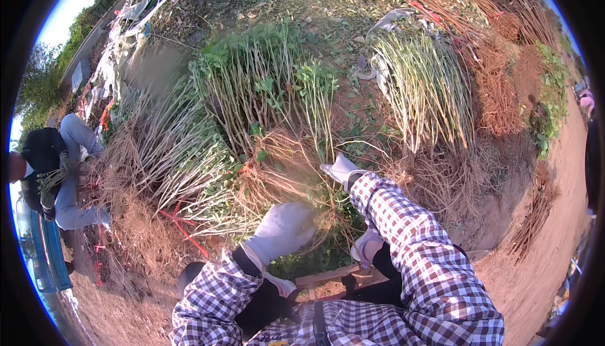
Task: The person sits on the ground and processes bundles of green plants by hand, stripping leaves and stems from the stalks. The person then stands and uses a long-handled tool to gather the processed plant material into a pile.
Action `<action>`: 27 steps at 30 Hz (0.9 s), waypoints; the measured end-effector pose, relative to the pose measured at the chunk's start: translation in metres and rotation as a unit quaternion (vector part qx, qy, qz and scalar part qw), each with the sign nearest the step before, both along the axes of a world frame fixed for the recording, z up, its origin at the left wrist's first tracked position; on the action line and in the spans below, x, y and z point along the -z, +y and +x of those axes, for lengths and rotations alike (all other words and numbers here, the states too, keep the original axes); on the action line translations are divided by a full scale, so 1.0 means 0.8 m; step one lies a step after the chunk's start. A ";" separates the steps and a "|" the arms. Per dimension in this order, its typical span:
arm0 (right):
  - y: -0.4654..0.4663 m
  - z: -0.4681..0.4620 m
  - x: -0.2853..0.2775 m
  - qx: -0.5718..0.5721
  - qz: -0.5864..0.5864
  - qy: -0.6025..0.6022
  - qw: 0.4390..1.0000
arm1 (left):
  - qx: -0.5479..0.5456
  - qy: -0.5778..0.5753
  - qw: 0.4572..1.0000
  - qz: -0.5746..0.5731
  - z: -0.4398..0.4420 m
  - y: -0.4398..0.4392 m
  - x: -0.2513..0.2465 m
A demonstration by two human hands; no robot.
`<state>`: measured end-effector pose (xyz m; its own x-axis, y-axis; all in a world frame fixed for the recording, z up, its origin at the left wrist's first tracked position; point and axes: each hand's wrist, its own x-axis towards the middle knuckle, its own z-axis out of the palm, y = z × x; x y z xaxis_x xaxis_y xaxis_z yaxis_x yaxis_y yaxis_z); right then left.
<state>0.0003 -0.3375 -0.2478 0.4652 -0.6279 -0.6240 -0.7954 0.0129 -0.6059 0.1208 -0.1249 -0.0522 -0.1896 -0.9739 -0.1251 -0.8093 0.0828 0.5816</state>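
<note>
My left hand (287, 229), in a pale knit glove, is curled with its back upward beside a tangle of thin brown roots (331, 223). What lies under its fingers is hidden. Further forward, my right hand (341, 168), also gloved, closes its fingertips at the lower stems of a small upright bunch of leafy seedlings (317, 95). Loose reddish-brown roots (279, 176) spread between the hands and a larger standing bunch of green-leaved seedlings (250, 81). Green leaves (314, 263) lie beneath my hands, in front of my knees.
Pale-stemmed seedlings (160, 128) lie heaped at left, near a red tie (184, 232). Another person (71, 171) sits there holding stems. A bare-stemmed bundle (425, 95) leans at right, with tied brown bundles (501, 76) beyond. White plastic sheeting (113, 57) edges the heap.
</note>
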 end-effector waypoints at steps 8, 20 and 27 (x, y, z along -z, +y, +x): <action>-0.028 -0.009 -0.104 0.102 0.004 -0.283 0.954 | -0.120 0.008 0.991 -0.056 0.050 0.027 -0.023; -0.042 -0.030 -0.407 -0.175 -0.392 0.021 0.903 | -0.143 0.054 0.969 -0.197 0.004 0.066 -0.069; 0.002 -0.071 -0.454 -0.353 -0.555 0.082 0.749 | -0.192 -0.143 0.901 -0.362 0.029 0.043 -0.122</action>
